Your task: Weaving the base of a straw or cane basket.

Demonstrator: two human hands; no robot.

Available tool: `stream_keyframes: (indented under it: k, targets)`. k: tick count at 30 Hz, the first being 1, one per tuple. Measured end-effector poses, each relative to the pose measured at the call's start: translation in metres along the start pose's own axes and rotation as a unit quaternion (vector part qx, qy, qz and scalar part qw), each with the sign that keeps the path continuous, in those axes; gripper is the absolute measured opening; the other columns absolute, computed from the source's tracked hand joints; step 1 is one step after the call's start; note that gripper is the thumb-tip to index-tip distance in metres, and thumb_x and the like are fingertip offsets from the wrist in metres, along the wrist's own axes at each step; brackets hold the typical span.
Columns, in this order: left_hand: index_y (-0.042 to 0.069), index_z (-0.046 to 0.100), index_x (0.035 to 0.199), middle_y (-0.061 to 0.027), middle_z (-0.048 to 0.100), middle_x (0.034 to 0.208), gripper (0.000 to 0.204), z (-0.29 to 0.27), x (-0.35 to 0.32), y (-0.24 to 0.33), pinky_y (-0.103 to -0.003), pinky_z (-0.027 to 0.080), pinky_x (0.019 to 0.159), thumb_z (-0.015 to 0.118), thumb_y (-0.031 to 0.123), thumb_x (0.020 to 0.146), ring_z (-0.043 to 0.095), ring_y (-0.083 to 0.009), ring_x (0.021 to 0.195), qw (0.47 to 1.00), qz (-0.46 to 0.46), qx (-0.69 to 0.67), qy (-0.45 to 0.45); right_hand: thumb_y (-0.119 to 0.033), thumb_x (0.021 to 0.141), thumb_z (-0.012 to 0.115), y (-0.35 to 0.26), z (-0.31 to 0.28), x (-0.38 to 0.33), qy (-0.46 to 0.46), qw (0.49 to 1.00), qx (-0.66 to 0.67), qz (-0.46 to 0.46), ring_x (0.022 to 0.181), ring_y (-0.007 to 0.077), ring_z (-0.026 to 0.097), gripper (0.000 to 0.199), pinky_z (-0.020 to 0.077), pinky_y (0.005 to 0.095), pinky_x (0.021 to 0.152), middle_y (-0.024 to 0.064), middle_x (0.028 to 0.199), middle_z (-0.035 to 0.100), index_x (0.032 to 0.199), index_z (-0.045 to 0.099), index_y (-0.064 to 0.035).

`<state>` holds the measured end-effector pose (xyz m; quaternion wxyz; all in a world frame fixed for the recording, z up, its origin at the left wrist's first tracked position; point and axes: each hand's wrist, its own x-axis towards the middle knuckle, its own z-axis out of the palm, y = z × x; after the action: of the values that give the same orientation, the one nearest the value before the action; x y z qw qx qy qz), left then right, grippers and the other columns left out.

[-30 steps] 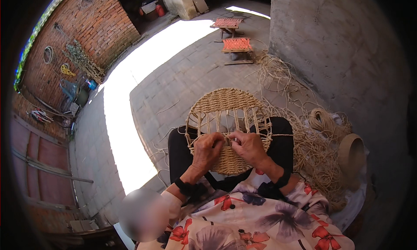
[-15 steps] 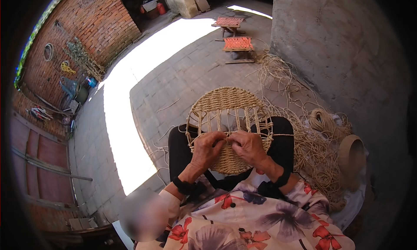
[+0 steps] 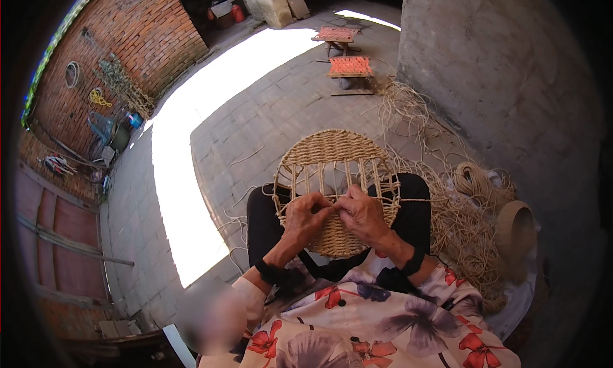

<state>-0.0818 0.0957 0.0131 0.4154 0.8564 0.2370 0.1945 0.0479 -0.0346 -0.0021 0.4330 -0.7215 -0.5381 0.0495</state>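
Across my lap lies a round, woven straw-cord piece (image 3: 334, 144). Its far part and near part are closely woven, and bare lengthwise cords span the gap between them. Over that gap my left hand (image 3: 305, 218) bends thumb and fingers into a pinch at the cord. My right hand (image 3: 363, 214) meets it fingertip to fingertip, also pinching the cord at the edge of the near woven part. A length of straw cord (image 3: 415, 200) runs out from the piece's right side. The exact strand between the fingertips is hidden by the fingers.
Loose straw cord (image 3: 460, 221) is heaped on the floor at right, with a coil (image 3: 471, 177) and a pale round container (image 3: 516, 230). Two low stools with orange woven seats (image 3: 350, 65) stand ahead. A grey wall (image 3: 498, 68) rises at right, a brick wall (image 3: 140, 36) at left.
My right hand has shifted slightly, its fingers still closed near the left hand's fingertips. The left hand stays nearly in place, and the woven piece sits almost unchanged.
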Motion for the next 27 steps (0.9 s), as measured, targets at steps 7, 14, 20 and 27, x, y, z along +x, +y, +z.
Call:
stream_keyframes:
  k: [7,14,20,27]
  targets:
    - [0.004,0.06,0.094,-0.0047,0.068,0.08,0.023,0.002,0.003,-0.003,-0.028,0.052,0.07,0.076,0.008,0.079,0.063,-0.0118,0.073,0.999,-0.016,-0.039,0.002,-0.012,0.08,0.069,-0.006,-0.014,0.01,0.04,0.999,0.003,0.022,0.084,0.032,0.064,0.02,0.0516,0.0443,0.071,0.0109,0.092,0.059,0.099,0.066,-0.0098]
    - [0.007,0.056,0.105,-0.0067,0.067,0.076,0.032,0.001,0.0,-0.002,-0.033,0.052,0.065,0.07,0.0,0.077,0.066,-0.019,0.069,0.998,0.027,-0.051,0.019,-0.012,0.081,0.069,-0.002,-0.006,0.027,-0.079,0.994,0.046,-0.054,0.087,0.0349,0.062,0.016,0.0497,0.0437,0.077,0.0134,0.088,0.06,0.093,0.061,-0.0043]
    - [0.006,0.054,0.103,-0.0083,0.068,0.078,0.03,0.0,0.0,-0.005,-0.033,0.052,0.066,0.068,-0.001,0.077,0.067,-0.0208,0.07,0.996,0.04,-0.081,0.01,-0.015,0.085,0.068,0.003,-0.004,0.024,-0.104,0.989,0.097,-0.034,0.084,0.0373,0.061,0.017,0.0485,0.0467,0.074,0.0161,0.086,0.06,0.092,0.059,-0.0031]
    - [0.004,0.052,0.105,-0.0096,0.069,0.085,0.034,0.0,-0.001,-0.002,-0.031,0.055,0.073,0.069,-0.003,0.077,0.069,-0.0185,0.079,0.997,0.051,-0.055,-0.007,-0.014,0.088,0.064,-0.002,0.005,0.018,-0.059,0.998,0.011,-0.007,0.08,0.0409,0.061,0.013,0.0474,0.0494,0.071,0.0185,0.083,0.06,0.09,0.057,-0.0024]
